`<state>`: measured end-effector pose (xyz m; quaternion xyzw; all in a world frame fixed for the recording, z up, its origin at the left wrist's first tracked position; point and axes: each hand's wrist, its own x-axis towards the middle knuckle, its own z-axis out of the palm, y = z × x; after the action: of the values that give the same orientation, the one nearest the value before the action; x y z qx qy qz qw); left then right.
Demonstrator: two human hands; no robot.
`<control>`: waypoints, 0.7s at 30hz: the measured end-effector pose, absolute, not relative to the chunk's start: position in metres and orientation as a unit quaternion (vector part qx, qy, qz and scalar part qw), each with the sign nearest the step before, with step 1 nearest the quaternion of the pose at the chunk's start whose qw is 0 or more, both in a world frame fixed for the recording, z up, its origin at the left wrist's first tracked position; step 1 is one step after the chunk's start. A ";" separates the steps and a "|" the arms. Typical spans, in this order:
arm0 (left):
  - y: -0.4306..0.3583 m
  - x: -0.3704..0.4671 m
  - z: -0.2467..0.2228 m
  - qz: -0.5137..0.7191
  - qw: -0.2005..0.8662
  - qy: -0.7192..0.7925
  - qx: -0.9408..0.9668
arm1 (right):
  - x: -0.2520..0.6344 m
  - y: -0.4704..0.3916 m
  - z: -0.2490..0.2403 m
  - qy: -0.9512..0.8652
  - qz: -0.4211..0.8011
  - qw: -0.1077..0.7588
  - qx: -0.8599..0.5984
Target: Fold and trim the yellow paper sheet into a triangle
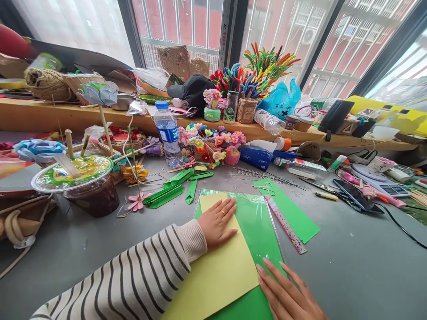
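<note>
My left hand (218, 224) lies flat with fingers stretched on a sheet of yellow paper (216, 280). The yellow sheet rests at a slant over green paper (256, 222) in a clear plastic sleeve. Near the sheet's lower right corner is my right hand (283, 289), its fingers extended against the green paper and the yellow edge. A patterned ruler (285, 224) lies just right of the sleeve. Small scissors (265, 188) sit on a cut green strip (296, 213) beyond it. Several folded green paper pieces (167, 193) lie to the left.
A lidded drink cup (90, 195) and a water bottle (167, 138) stand on the left. Pipe-cleaner flowers (213, 142) are grouped at the back. To the right lie a phone (356, 195), a small scale (383, 180) and a hot glue gun (380, 193). A crowded wooden ledge (140, 118) runs behind.
</note>
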<state>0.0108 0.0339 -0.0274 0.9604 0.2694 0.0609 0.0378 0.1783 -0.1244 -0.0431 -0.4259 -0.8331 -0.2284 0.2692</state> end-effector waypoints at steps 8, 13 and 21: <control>0.038 0.011 -0.019 0.040 0.049 0.244 0.968 | 0.194 -0.127 -0.045 -0.843 -0.219 0.261 -0.415; 0.019 0.006 -0.002 0.016 0.055 0.194 0.979 | 0.223 -0.120 -0.019 -0.866 -0.125 0.200 -0.441; -0.045 -0.003 -0.029 0.064 0.087 0.086 0.990 | 0.209 -0.067 -0.018 -0.839 0.005 0.290 -0.461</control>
<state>-0.0030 -0.0446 -0.0289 0.9903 0.0864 0.0642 0.0875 0.2086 -0.0666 -0.0181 -0.4609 -0.8387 0.0055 0.2899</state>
